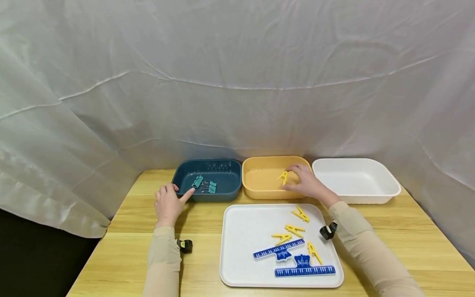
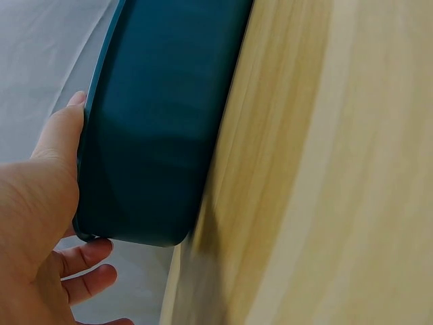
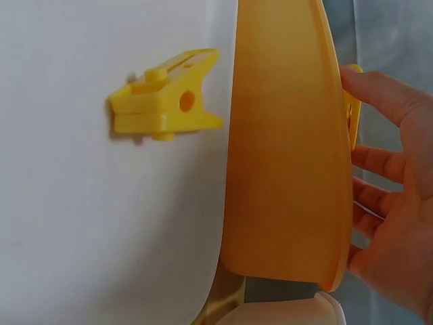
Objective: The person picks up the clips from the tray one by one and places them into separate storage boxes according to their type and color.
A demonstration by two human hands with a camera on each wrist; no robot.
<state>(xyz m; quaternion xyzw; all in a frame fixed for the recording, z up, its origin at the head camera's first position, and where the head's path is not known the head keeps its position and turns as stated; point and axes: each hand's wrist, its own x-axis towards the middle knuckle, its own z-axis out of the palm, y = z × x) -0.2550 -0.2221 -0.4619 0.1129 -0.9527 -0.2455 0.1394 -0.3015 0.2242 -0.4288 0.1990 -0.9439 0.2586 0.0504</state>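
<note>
My right hand [image 1: 303,181] pinches a yellow clothespin [image 1: 283,177] between thumb and fingers, over the inside of the yellow bin [image 1: 267,194]. Seen from the right wrist, that clothespin [image 3: 351,112] is mostly hidden behind the bin's rim. At the dark blue bin [image 1: 208,198], my left hand [image 1: 170,204] rests on the near left corner. Its thumb lies along the rim, and the other fingers bend loosely past the end wall [image 2: 135,203]. Two teal binder clips [image 1: 197,181] lie inside this bin. Several yellow clothespins [image 1: 300,214] lie on the white tray [image 1: 241,231].
Two blue piano-key clips [image 1: 305,270] also lie on the tray, towards its front. A white bin [image 1: 356,177] stands right of the yellow one. Behind the row of bins hangs a pale curtain [image 1: 237,107]. Wooden tabletop [image 1: 200,264] shows around the tray.
</note>
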